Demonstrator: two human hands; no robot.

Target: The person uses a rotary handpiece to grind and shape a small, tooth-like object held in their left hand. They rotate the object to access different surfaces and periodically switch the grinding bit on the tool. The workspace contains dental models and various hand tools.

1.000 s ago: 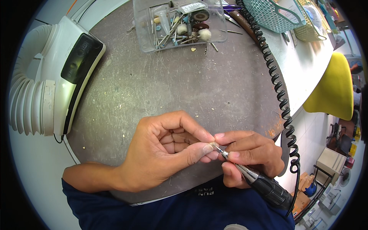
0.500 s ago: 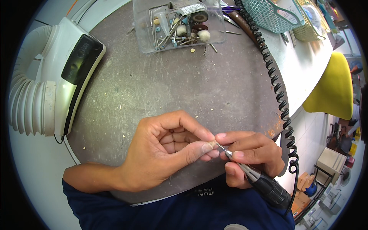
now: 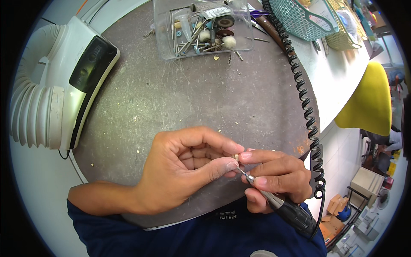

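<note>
Between the thumb and index finger of my left hand (image 3: 188, 165) is a small cream, tooth-like piece (image 3: 236, 157), mostly hidden by the fingertips. My right hand (image 3: 280, 175) is closed around a rotary handpiece (image 3: 266, 193), silver at the front and black toward the back. Its thin bur (image 3: 241, 170) points up and left, with the tip at or very near the piece beside my left thumb; contact cannot be made out. The right index fingertip meets the left fingertips at the piece. Pale dust coats my left thumb.
A clear plastic box (image 3: 165, 53) of burs and polishing wheels lies at the far side of the scratched grey board (image 3: 180, 98). On the left stands a white suction unit (image 3: 92, 64) with a ribbed hose. A coiled black cord (image 3: 306, 98) runs down the right, near baskets (image 3: 299, 21).
My right hand and the handpiece have shifted slightly left and lower at the tip. More of the cream piece now shows between the fingertips. The left hand has barely moved.
</note>
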